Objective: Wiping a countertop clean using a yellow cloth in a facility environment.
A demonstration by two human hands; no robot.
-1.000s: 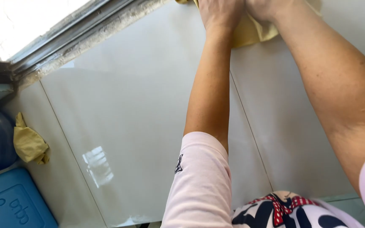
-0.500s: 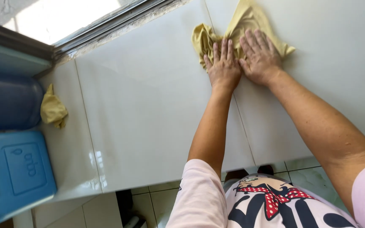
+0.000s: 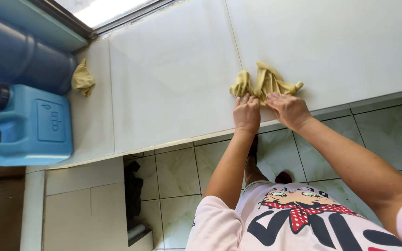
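While both hands, left hand (image 3: 246,114), right hand (image 3: 288,110), press yellow cloth (image 3: 265,82), near counter edge (image 3: 173,139)

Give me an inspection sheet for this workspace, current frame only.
Surface: white tiled counter, glossy.
Job's things: yellow cloth, crumpled, near the front edge.
Clutter: second yellow cloth by the bottle; light blue jerrycan; dark blue water bottle lying on its side.
Hands: left hand and right hand flat, fingertips on the cloth.
Cables: nothing seen.
Surroundings: window behind; green tiled floor below.
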